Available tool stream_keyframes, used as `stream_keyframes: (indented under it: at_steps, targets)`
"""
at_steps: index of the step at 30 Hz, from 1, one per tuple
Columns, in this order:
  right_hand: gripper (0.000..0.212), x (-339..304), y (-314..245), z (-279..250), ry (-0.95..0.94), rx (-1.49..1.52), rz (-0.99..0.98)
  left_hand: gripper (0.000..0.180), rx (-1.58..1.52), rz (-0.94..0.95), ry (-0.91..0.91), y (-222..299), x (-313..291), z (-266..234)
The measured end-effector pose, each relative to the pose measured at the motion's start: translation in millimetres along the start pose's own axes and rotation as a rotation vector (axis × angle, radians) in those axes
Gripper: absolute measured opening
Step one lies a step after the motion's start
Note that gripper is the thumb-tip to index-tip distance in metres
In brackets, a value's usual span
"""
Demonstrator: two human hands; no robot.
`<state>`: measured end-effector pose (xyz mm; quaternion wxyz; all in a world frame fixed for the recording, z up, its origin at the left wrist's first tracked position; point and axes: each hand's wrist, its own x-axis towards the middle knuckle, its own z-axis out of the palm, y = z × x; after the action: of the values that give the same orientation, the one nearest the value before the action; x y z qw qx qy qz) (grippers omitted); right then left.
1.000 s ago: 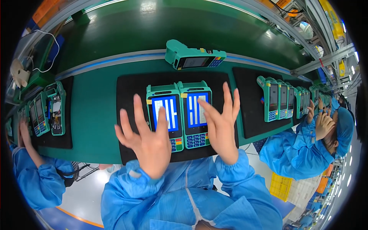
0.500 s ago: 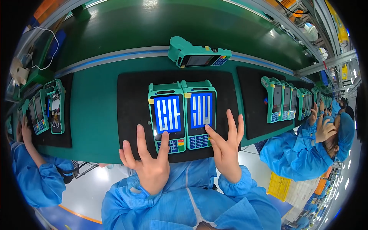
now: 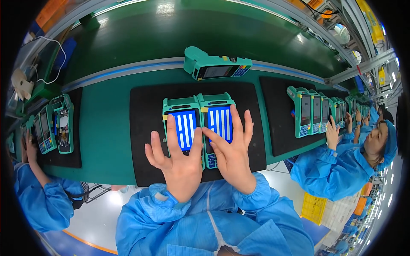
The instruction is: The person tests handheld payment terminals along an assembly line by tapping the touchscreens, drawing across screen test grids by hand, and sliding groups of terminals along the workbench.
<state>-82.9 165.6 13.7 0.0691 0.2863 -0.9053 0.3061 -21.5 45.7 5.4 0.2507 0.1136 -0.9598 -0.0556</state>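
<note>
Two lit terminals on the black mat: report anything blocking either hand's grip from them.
Nothing visible: the left hand is over the left terminal, the right hand over the right terminal, with no object between.

Head-worn fisheye, looking down from close above hands and green workbench.

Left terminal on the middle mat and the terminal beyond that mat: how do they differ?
The left terminal displays white bars on bright blue; the far terminal has a dim, greyish display. The left terminal runs up and down the picture; the far terminal lies crosswise. Both have green casings.
</note>
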Motion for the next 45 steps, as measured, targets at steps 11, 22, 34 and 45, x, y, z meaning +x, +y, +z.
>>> stream_keyframes:
  at_steps: [11,22,34,45]
  targets:
    - [0.026,-7,31,-26,0.123,-0.018,0.086,0.033,0.012,-0.108,-0.017,-38,1,-26]
    - [0.034,-19,88,-43,0.171,-0.09,0.159,0.033,-0.123,-0.378,0.014,-114,-28,-5]
    - [0.036,-14,97,-33,0.118,-0.251,0.162,0.028,-0.145,-0.376,-0.038,-90,-10,-2]
    - [0.035,-17,95,-33,0.139,-0.151,0.217,0.031,-0.091,-0.345,-0.007,-85,-9,-1]
